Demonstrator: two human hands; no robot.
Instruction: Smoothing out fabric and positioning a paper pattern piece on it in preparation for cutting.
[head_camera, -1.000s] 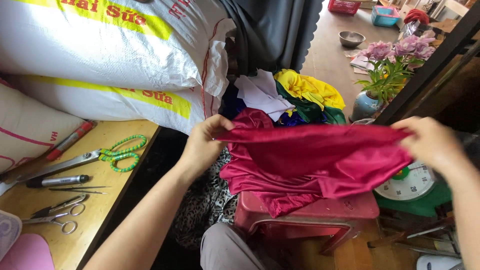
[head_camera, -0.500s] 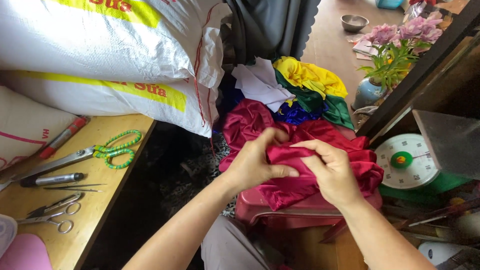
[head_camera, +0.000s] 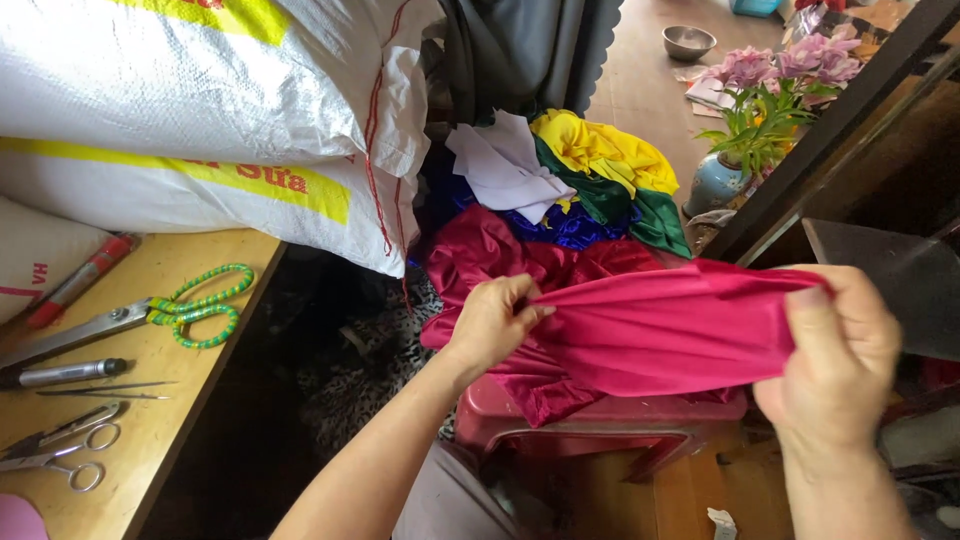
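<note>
Left hand (head_camera: 495, 322) and right hand (head_camera: 840, 350) each pinched shut on an end of the red cloth (head_camera: 660, 330), stretched taut above the stool (head_camera: 600, 420). Slippery-looking satin: could slide free if either pinch slackens. Sagging lower edge might snag on the pile (head_camera: 570, 190) behind.

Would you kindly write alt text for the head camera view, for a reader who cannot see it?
Two bare hands, the left hand and the right hand, stretch a piece of shiny crimson fabric between them above a red plastic stool heaped with more cloth. To the left, green-handled scissors lie on a wooden table below white woven sacks.
</note>
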